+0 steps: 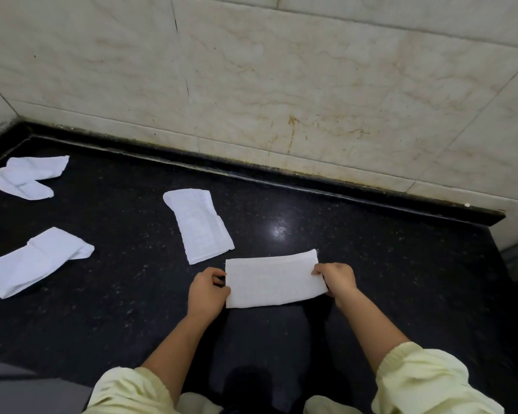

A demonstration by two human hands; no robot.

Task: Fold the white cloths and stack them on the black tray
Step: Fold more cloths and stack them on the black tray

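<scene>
A black, speckled stone counter point(371, 264) runs to a tiled wall, with a raised dark lip point(281, 173) along its back edge. A bright patch of glare point(280, 230) sits toward the middle. Four white cloths are spread over it. A crumpled cloth point(27, 177) lies near the back left corner. A loosely doubled cloth point(36, 261) lies at the left edge, nearer the front. A narrow folded cloth point(202, 225) lies in the middle, angled from back to front. A flat cloth point(274, 279), a neat rectangle, is near the front edge, just beside the narrow one, pinched at its short ends by the left hand point(208, 289) and right hand point(338, 279)
</scene>
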